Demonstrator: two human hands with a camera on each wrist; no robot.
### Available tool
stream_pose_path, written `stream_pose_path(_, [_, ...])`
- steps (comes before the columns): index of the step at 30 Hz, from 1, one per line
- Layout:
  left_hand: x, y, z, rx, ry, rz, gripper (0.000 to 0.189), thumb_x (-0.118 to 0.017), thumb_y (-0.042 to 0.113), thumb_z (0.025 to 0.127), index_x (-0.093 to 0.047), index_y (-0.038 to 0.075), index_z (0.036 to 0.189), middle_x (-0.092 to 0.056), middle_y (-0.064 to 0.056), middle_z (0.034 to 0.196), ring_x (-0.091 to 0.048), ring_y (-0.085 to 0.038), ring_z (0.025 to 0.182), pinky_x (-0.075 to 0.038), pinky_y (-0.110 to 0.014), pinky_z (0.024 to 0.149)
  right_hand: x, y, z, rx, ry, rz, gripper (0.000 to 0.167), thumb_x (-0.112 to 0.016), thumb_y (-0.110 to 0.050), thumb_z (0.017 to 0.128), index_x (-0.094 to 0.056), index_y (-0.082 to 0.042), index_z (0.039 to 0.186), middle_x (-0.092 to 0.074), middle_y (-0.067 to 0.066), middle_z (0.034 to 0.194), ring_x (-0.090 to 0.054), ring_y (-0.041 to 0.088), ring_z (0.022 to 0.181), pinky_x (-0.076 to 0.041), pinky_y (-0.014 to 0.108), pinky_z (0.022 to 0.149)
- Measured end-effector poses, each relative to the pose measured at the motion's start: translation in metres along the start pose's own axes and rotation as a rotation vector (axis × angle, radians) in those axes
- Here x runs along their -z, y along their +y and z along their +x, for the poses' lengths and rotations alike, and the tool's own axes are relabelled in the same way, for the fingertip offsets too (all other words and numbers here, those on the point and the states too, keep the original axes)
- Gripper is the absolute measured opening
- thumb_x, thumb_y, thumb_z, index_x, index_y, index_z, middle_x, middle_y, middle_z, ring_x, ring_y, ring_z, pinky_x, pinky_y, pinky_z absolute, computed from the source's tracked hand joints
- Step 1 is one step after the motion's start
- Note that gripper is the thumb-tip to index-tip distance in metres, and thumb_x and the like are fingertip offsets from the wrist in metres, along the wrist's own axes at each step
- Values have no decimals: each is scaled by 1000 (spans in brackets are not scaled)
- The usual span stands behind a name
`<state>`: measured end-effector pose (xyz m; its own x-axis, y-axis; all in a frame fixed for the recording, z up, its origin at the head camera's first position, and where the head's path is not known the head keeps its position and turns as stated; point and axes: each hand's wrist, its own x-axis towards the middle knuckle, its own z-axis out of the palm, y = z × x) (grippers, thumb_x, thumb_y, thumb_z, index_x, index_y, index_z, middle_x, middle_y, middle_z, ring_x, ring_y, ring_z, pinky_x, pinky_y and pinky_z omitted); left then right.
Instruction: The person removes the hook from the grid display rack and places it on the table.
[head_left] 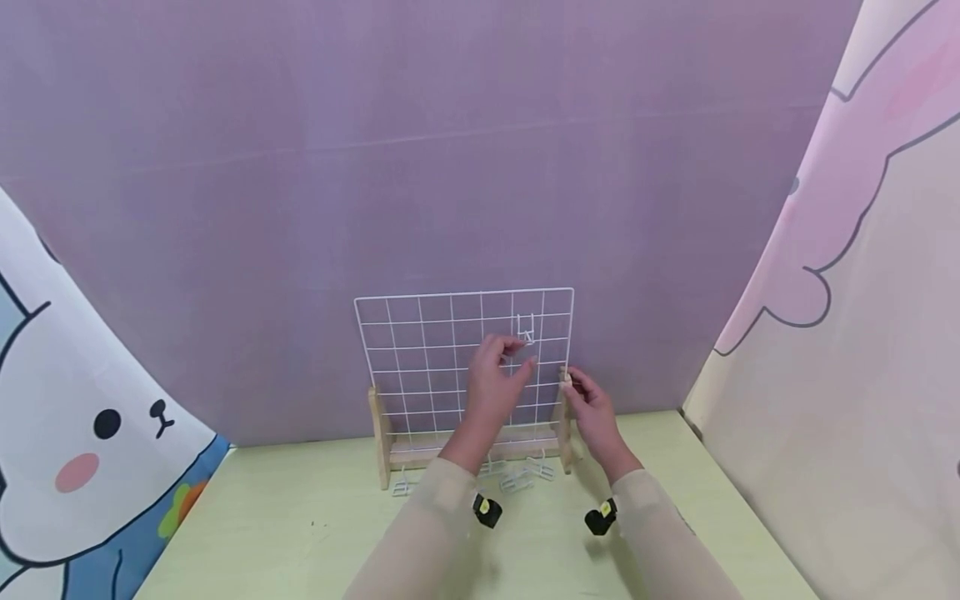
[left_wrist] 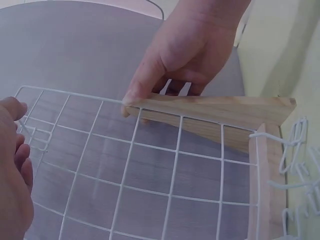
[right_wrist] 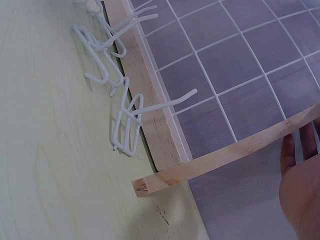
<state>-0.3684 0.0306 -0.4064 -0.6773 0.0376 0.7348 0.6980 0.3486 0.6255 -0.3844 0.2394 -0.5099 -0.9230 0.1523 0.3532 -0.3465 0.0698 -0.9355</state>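
Note:
A white wire grid panel (head_left: 465, 292) stands upright in a wooden stand (head_left: 381, 442). High on its right side hangs a white wire hook (head_left: 526, 333). My left hand (head_left: 495, 387) is in front of the grid just below that hook, thumb and index finger apart; whether a fingertip touches the hook is hard to tell. With thumb and fingers, my right hand (head_left: 596, 414) grips the top of the stand's right wooden post (left_wrist: 210, 112), beside the grid's edge. The right wrist view shows the same post from the side, with part of the right hand (right_wrist: 305, 195) behind it.
Several loose white wire hooks (right_wrist: 131, 122) lie on the pale table (head_left: 300, 517) along the stand's front foot. One more hook (head_left: 402, 486) lies near the left post. A purple backdrop (head_left: 450, 167) rises behind, with printed cloths on both sides.

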Motion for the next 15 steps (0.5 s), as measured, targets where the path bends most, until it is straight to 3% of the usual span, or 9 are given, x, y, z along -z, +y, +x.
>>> stream_pose_path(5, [1,3,6,-31,6,-6,30,-90,14,94,-75,5,119,-71,-12,113,-67,-23,105,-62,-46,90,0,1,0,8,4,-5,43,-64,-14,113,-60,-4,155,-65,23,142,-62,11,111,-56,18,92])
stream_pose_path(15, [-3,2,15,-121,0,21,26,-91,11,93,-80,8,116,-69,-4,114,-70,-21,106,-64,-47,92,2,1,1,-7,-17,13,43,-64,-15,114,-60,-7,156,-63,25,146,-61,14,112,-56,20,91])
